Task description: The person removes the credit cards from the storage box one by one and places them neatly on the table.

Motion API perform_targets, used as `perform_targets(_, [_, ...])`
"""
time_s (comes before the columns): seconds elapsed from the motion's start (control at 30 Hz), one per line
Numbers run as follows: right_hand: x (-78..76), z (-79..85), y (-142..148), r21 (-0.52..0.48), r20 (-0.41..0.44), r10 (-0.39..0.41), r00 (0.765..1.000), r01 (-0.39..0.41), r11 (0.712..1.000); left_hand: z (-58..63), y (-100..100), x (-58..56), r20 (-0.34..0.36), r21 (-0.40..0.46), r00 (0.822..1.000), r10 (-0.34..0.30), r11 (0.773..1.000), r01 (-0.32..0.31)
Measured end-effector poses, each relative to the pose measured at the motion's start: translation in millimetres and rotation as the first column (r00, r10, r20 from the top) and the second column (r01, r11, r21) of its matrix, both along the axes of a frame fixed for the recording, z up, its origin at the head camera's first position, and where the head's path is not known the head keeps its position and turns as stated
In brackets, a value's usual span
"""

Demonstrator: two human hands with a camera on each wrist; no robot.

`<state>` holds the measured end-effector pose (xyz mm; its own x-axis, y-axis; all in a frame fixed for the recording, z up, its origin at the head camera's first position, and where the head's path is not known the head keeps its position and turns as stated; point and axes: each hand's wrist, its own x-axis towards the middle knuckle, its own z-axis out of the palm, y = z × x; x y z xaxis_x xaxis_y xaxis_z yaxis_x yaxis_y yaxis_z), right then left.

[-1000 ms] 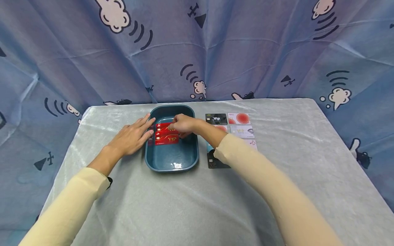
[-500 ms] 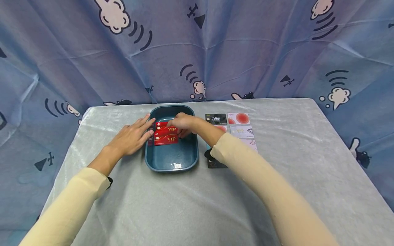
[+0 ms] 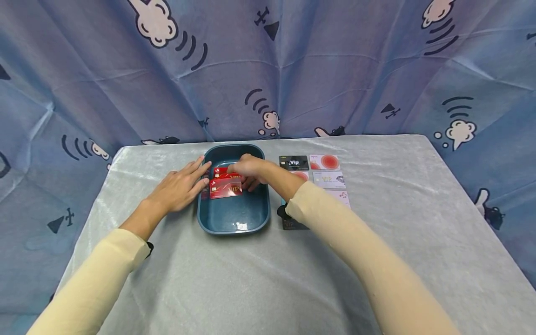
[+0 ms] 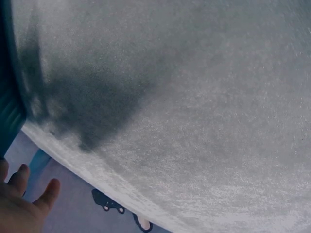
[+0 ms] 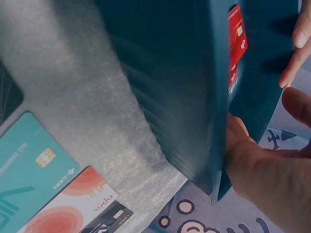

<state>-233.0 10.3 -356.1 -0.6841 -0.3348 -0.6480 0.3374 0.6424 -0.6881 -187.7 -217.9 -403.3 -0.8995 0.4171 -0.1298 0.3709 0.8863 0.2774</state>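
Two red VIP cards lie in a dark teal box in the head view; the nearer card (image 3: pixel 225 189) overlaps the farther card (image 3: pixel 222 172) and catches a glare. My right hand (image 3: pixel 249 170) reaches over the box's right wall, its fingers bent at the cards' right ends, where it grips a card. The fingertips there are partly hidden. My left hand (image 3: pixel 180 186) rests with spread fingers on the left rim of the box (image 3: pixel 201 218). In the right wrist view, the box wall hides part of the right hand (image 5: pixel 267 160) and the red cards (image 5: pixel 238 36).
Right of the box, several cards lie in two columns, among them a black Vip card (image 3: pixel 294 162), a white card with red circles (image 3: pixel 325 162) and a silver card (image 3: pixel 329 179). My right forearm covers some of them. A patterned curtain (image 3: pixel 268 70) hangs behind the table (image 3: pixel 201 279).
The nearer red card now shows more glare, and the farther one has shifted slightly and shows less. My right hand's fingers moved a little at the cards. The left hand stayed put.
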Motion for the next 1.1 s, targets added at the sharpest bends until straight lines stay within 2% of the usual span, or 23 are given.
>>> perform_targets(0.43, [3.7, -0.4, -5, 0.042, -0.115, -0.023, 0.993, 0.028, 0.999, -0.1, 1, 0.5, 0.012, -0.003, 1.0, 0.008, 1.0, -0.008])
perform_targets(0.83, [5.1, -5.4, -14, 0.108, -0.243, -0.02, 0.97, 0.048, 0.993, -0.2, 2, 0.7, 0.003, -0.003, 1.0, 0.016, 1.0, -0.016])
perform_targets(1.1, [6.4, -8.7, -16, 0.112, -0.297, -0.032, 0.954, 0.068, 0.991, 0.6, 1, 1.1, 0.01, -0.011, 1.0, 0.007, 1.0, -0.007])
